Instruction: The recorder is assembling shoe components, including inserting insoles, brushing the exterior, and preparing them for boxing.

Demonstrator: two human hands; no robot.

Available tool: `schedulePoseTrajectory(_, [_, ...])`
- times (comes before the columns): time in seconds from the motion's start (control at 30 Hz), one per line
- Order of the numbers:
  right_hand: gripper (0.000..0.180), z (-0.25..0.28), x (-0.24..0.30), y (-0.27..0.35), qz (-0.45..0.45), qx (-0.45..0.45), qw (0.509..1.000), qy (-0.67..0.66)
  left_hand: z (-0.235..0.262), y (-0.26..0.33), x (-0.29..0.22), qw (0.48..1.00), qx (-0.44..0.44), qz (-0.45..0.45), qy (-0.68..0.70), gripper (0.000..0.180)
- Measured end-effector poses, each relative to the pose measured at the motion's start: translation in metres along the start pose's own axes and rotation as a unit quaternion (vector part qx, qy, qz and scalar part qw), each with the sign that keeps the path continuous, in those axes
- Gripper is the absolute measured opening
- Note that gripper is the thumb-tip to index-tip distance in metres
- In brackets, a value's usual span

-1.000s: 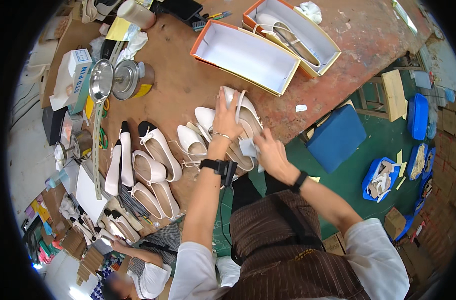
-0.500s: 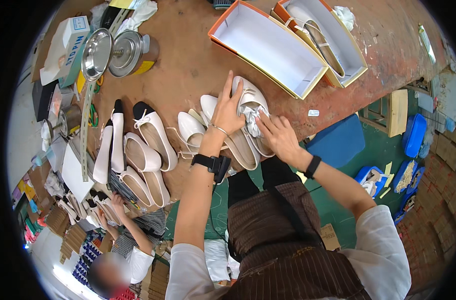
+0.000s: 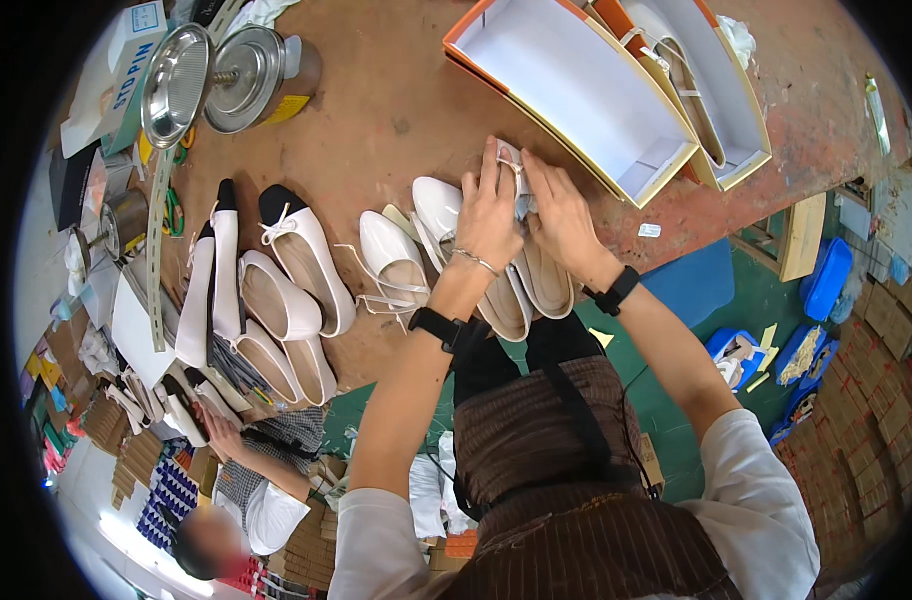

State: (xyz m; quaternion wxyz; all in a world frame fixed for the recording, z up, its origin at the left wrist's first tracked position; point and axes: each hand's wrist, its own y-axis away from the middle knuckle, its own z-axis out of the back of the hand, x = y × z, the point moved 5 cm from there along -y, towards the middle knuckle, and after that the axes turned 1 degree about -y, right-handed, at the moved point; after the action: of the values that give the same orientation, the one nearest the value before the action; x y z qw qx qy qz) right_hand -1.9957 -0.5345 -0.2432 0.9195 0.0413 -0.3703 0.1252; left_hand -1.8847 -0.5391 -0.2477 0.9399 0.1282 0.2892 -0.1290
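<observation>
Both hands, the left hand (image 3: 491, 215) and right hand (image 3: 561, 215), grip a white shoe (image 3: 536, 275) at its far end near the open shoebox (image 3: 576, 95), pinning it to the tabletop (image 3: 396, 110) among paired shoes.

The toe end of the cream shoe (image 3: 536, 275) under the two hands is covered by the left hand (image 3: 489, 215) and right hand (image 3: 559, 212), so the grip on it cannot be made out. What is pinched between the fingers is too small to be identified. The second shoe box (image 3: 721, 95) is partly hidden behind the open white box (image 3: 576, 95). The near edge of the desk (image 3: 396, 110) is masked by the forearms and the striped apron (image 3: 566, 480). A co-worker's hand (image 3: 221, 425) at the lower left is largely hidden by stacked shoes (image 3: 201, 385). Objects along the left rim are bent and blurred beyond telling.
</observation>
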Motion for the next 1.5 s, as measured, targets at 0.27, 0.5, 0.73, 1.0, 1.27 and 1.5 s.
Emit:
schedulePoseTrajectory(0.27, [0.054, -0.013, 0.014, -0.005, -0.060, -0.003, 0.998, 0.008, 0.013, 0.004, 0.016, 0.992, -0.089, 0.074, 0.051, 0.059])
schedulePoseTrajectory(0.5, [0.062, 0.024, 0.042, 0.053, -0.055, -0.003, 0.998, 0.020, 0.253, 0.129, 0.082, 0.932, -0.355, 0.055, 0.052, 0.028])
schedulePoseTrajectory(0.73, [0.061, 0.010, 0.121, 0.093, -0.156, -0.075, 0.981, 0.085, 0.436, 0.411, 0.432, 0.743, -0.482, 0.388, -0.253, 0.053])
schedulePoseTrajectory(1.0, [0.060, -0.015, 0.194, 0.091, -0.187, 0.014, 0.961, 0.202, 0.488, 0.495, 0.687, 0.737, -0.324, 0.569, -0.167, 0.092])
schedulePoseTrajectory(1.27, [0.034, -0.043, 0.191, 0.107, -0.296, 0.146, 0.913, 0.241, 0.459, 0.473, 0.724, 0.679, -0.358, 0.615, -0.179, 0.086])
schedulePoseTrajectory(1.5, [0.020, -0.096, 0.264, 0.046, -0.166, 0.199, 0.953, 0.156, 0.456, 0.468, 0.705, 0.699, -0.481, 0.476, -0.230, 0.056])
